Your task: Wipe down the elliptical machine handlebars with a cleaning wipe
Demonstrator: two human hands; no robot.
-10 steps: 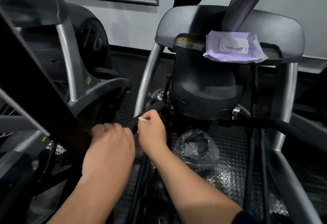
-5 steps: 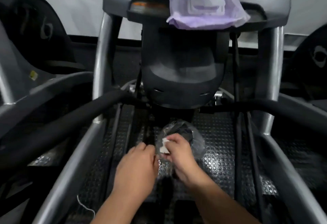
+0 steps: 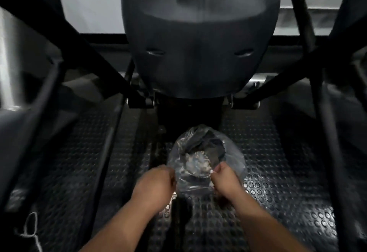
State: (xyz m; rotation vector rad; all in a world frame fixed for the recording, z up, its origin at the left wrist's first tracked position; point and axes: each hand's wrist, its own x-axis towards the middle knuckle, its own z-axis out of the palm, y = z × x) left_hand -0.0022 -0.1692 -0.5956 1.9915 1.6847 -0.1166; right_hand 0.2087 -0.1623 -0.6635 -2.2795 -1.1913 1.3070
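A clear plastic bag [image 3: 234, 158] lies on the studded black floor mat under the elliptical's dark housing [image 3: 198, 57]. Crumpled used wipes [image 3: 195, 162] show inside it. My left hand [image 3: 156, 186] grips the bag's rim on the left. My right hand [image 3: 224, 180] pinches the rim on the right, and a small white bit of cleaning wipe [image 3: 211, 171] shows at its fingertips. The film is stretched between the two hands. Black handlebar arms run diagonally at the left [image 3: 87, 53] and right [image 3: 278, 78].
Black frame tubes stand at the right [image 3: 327, 142] and left [image 3: 39, 100]. The studded rubber mat [image 3: 278, 152] spreads on both sides of the bag. A thin white string [image 3: 29, 230] lies at the lower left. A pale wall [image 3: 95, 3] is behind the machine.
Both hands left the left handlebar and dropped to the bag on the floor. My view tilted down and moved closer, so the purple wipe packet on the console is out of sight.
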